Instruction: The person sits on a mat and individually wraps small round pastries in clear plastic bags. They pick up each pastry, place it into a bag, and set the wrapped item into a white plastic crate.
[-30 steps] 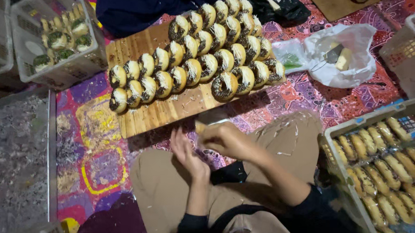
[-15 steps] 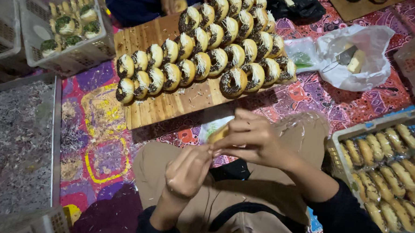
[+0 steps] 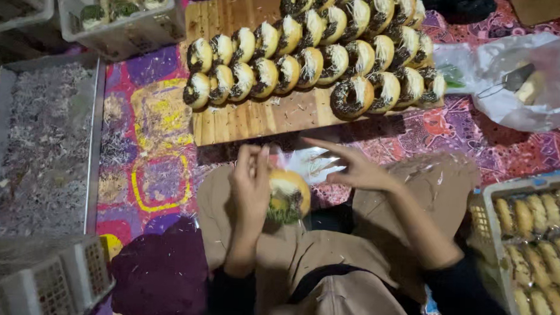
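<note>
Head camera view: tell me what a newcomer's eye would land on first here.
First come the rows of topped doughnuts lined up on the wooden board at the top centre, standing on edge against one another. Below them, the left hand holds a single doughnut over the lap while the right hand hovers open beside it. A tray of sprinkles lies at the left, and a crate of plain pastries sits at the right.

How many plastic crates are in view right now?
4: top-left corner crate, the crate beside it, bottom-left crate, right-edge crate. More may lie outside the frame.
</note>
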